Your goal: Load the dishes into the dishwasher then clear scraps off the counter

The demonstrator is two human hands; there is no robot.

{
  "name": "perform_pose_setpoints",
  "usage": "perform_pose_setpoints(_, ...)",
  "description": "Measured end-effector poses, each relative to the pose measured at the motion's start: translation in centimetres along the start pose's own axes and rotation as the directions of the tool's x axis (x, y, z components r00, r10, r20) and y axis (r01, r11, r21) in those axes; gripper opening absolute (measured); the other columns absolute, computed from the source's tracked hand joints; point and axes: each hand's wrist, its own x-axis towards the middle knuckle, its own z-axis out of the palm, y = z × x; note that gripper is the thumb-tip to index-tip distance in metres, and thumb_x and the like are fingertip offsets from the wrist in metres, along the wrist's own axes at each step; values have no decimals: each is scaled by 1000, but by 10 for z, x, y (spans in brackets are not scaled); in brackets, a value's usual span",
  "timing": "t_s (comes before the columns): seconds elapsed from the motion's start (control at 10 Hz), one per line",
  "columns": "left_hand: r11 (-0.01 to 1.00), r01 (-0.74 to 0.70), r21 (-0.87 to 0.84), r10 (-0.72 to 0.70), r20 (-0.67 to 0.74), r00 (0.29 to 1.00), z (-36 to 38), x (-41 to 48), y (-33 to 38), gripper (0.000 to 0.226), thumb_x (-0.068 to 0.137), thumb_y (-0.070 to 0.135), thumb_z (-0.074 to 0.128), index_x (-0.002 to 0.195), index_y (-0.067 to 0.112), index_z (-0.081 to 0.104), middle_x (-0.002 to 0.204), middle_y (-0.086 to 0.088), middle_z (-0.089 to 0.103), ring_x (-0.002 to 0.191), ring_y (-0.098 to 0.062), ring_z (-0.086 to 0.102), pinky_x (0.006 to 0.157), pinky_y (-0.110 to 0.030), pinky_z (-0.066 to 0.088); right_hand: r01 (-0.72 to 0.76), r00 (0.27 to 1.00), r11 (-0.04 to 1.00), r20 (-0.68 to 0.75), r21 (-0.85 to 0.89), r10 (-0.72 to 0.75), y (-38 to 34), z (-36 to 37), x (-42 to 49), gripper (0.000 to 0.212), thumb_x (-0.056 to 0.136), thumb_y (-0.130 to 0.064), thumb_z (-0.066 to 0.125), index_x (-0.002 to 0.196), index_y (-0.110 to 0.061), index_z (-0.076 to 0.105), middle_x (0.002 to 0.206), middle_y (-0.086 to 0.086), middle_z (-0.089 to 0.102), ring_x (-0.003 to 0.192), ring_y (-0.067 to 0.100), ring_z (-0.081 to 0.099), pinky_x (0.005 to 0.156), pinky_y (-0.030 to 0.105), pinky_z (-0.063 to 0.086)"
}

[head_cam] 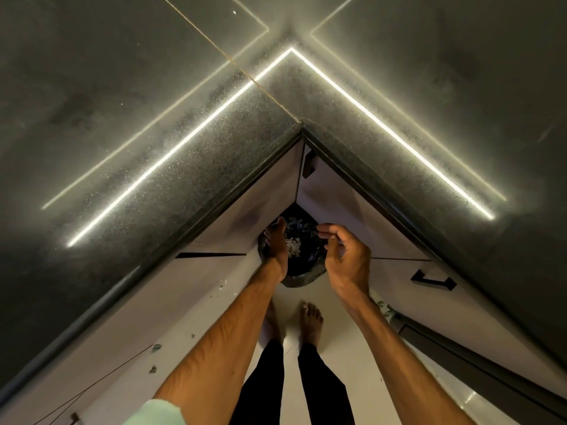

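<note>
Scraps (pixel 293 245): pale bits in the black-lined bin (pixel 302 279) on the floor below the counter (pixel 214 148) corner. We judge them light, loose and crumbly; scoop, don't pinch. Our left hand (pixel 276 243) is straight-fingered over them; our right hand (pixel 346 259) is curled, and we cannot tell whether it holds anything.

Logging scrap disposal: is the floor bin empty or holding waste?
Holding waste: pale scraps show inside the dark bin.

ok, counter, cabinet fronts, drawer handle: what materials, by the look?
Counter: polished dark stone, likely granite; fine pale speckle, sharp reflections of light strips.
Cabinet fronts: pale matt laminate or painted board; flat, no shine, can't tell which.
Handle: matt black, probably metal; thin squared bar.
</note>
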Motion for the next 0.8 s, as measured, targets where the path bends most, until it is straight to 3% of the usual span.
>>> perform_pose_setpoints(0.1,999,6,-38,-6,-3,1000,-4,47,-29,89,85,81,48,153,25,40,156,-2,43,142,-26,43,118,-48,34,-9,1000,1000,25,-17,9,-1,1,-3,28,100,1,51,115,-11,71,110,-6,73,104,2,67,89,23,57)
perform_pose_setpoints(0.2,996,48,-81,-50,-18,999,-11,71,-47,105,53,91,62,133,23,63,131,-2,66,120,-25,62,107,-48,48,-19,999,998,44,-53,21,-5,3,-6,33,99,5,50,116,-12,72,114,-5,73,107,3,66,94,21,55)
perform_pose_setpoints(0.3,992,47,117,-51,24,998,-10,-19,-3,62,92,54,57,138,14,58,137,-2,61,125,-21,57,107,-33,44,6,998,994,65,-105,1,-6,4,-13,41,92,11,49,114,-14,74,115,-2,74,107,9,68,95,23,55)
perform_pose_setpoints(0.4,986,38,162,-55,100,993,-21,-63,6,36,103,-1,39,135,-7,55,133,-17,62,124,-26,58,80,-16,50,51,998,987,53,-154,-44,-9,3,-23,35,90,8,57,111,-11,77,105,2,77,95,15,73,88,28,60)
perform_pose_setpoints(0.5,969,-82,235,54,121,991,-36,-97,14,32,99,-11,40,125,-13,60,124,-24,66,113,-31,66,70,-15,58,-59,996,994,66,-95,66,-22,-2,-33,25,90,0,67,112,-9,76,106,2,77,98,12,73,91,32,60)
perform_pose_setpoints(0.6,915,-216,340,146,220,965,-51,-125,19,25,97,-4,59,120,-6,68,116,-19,73,103,-24,73,85,-22,59,-86,996,994,22,-60,88,-42,-12,-47,19,90,-10,74,108,-10,77,95,2,78,84,9,75,80,34,63)
perform_pose_setpoints(0.7,822,-376,427,254,316,914,-66,-154,28,33,92,-10,63,123,1,69,116,-14,73,105,-16,71,88,-20,57,-63,998,992,-27,-109,60,-68,-23,-61,16,92,-19,72,107,-12,75,91,0,77,77,8,74,74,30,63)
perform_pose_setpoints(0.8,772,-439,461,311,329,892,-74,-178,36,35,90,-9,64,122,4,69,116,-11,73,108,-16,70,97,-32,56,-73,997,981,-34,-177,68,-87,-33,-74,19,94,-18,69,111,-11,73,97,1,76,82,12,72,78,31,61)
